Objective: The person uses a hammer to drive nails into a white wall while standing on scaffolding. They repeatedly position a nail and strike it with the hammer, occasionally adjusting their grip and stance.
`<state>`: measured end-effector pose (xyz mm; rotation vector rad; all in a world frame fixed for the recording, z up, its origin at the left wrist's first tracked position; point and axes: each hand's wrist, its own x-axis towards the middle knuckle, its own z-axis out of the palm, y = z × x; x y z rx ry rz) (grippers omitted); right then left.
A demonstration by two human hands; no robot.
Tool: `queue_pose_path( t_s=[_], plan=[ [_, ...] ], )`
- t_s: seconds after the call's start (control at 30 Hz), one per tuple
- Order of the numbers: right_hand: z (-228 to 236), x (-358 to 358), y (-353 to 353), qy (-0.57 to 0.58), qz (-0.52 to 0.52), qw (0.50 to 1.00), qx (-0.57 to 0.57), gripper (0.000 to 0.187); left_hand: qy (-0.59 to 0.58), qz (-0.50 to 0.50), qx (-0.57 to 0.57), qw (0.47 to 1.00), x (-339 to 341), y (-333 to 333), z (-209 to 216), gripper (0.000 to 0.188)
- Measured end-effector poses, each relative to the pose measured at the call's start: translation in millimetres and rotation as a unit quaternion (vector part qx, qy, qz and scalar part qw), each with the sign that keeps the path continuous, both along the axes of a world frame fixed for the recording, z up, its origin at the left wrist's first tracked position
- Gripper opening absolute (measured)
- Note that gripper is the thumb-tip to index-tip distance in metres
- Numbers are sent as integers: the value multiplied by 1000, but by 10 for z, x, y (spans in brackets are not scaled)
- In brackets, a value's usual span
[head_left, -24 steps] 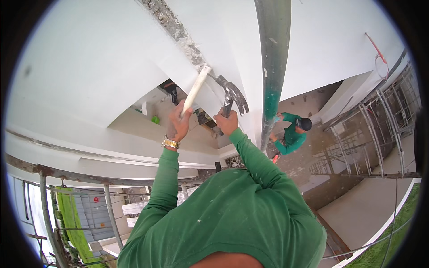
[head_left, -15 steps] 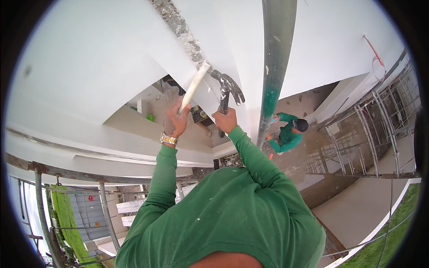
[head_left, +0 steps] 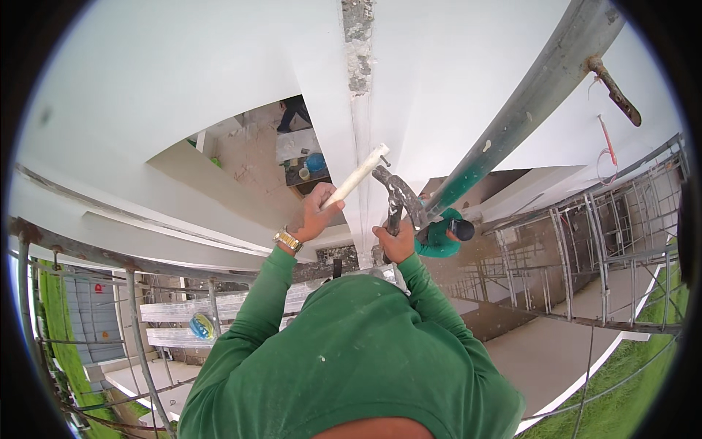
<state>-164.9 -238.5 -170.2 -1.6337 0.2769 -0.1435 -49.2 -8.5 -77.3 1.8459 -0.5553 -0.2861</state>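
Observation:
A pale, stick-like rod [head_left: 360,174] is gripped near its lower end by my left hand [head_left: 317,212], fingers wrapped round it. At its upper tip a small dark nail-like piece [head_left: 385,161] sticks out sideways. My right hand [head_left: 397,243] is closed on the handle of a black, white-spattered claw hammer [head_left: 402,197]. The hammer's head lies just below the rod's tip, close to the nail-like piece. Both are in front of a white wall [head_left: 241,58], below a rough chipped strip [head_left: 358,51] of bare grey concrete.
A thick grey-green scaffold pole [head_left: 523,106] slants past on the right, with a rusty lever [head_left: 616,91] on it. Beyond, a person [head_left: 442,234] in green and a dark cap works lower down. Scaffold frames [head_left: 585,249] stand at right; a rusty rail [head_left: 95,252] runs at left.
The view has shifted. The rod's tip has come down away from the chipped strip's lower end. The hammer has turned, and its head now sits closer to the tip.

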Motion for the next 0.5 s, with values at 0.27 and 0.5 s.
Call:
queue_pose_path(
  t_s=[0.27, 0.5],
  plan=[
    [-205, -980, -43, 0, -108, 994, -9, 18, 298, -15, -23, 954, -469, 350, -848, 38],
    [-79, -1185, -25, 54, -108, 992, -43, 26, 182, -237, -36, 954, 175, 762, -475, 39]
  ],
)
